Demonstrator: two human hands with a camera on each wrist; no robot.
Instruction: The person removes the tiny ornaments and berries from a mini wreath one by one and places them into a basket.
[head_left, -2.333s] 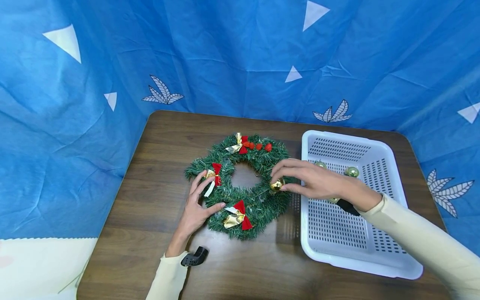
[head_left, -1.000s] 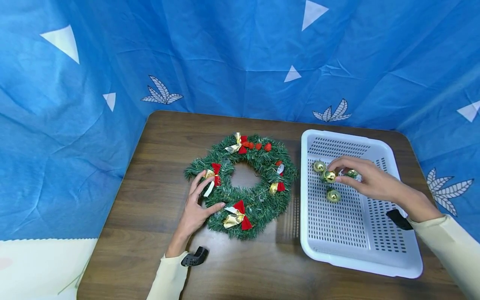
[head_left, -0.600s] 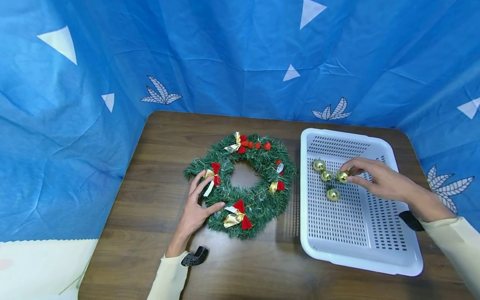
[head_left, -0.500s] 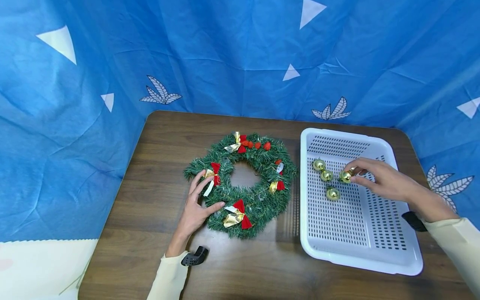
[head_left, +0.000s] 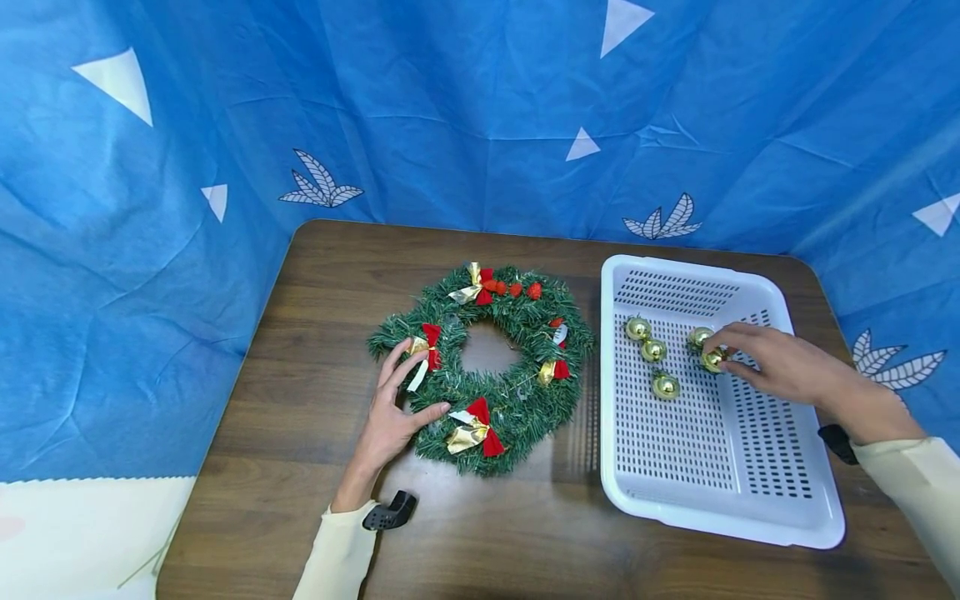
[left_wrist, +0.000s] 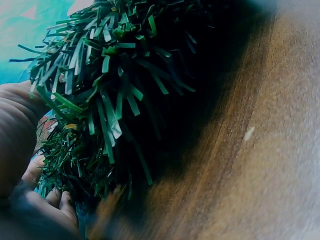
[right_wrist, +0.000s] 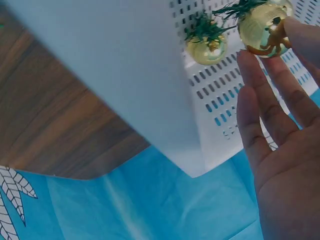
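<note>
— Up close, what sort of ball [head_left: 713,360]?

— Glossy gold, mirror-bright, topped with a tuft [right_wrist: 243,7] of green tinsel. Inside the white slotted basket [head_left: 609,417], just beside another gold ball [head_left: 700,337]. Perhaps touching the basket floor, but hard to tell with fingers in the way.

— And around it?

— To the left, three more balls [head_left: 653,350] in a loose cluster, gold as well. Farther left, outside the basket, a wreath [head_left: 525,417]: bushy and green, dressed with red-and-gold bows [head_left: 475,432], plus red berries [head_left: 533,291] along the top and right.

— Lying on what?

— A brown wood-grain table [head_left: 300,433], under basket and wreath alike. Behind and at both sides, a blue curtain [head_left: 450,108] with white triangles and leaf prints; at lower left, pale cloth [head_left: 82,533].

— Hands?

— Right hand [head_left: 783,362] extended over the basket's right rim, ball pinched between thumb and fingertips. Left hand [head_left: 386,421] at the wreath's left edge, thumb spread wide from the fingers; fingertips by the left bow, thumb tip near the lower one, touching without clasping. Cream sleeves [head_left: 333,554], black device [head_left: 390,511] at each wrist.
</note>
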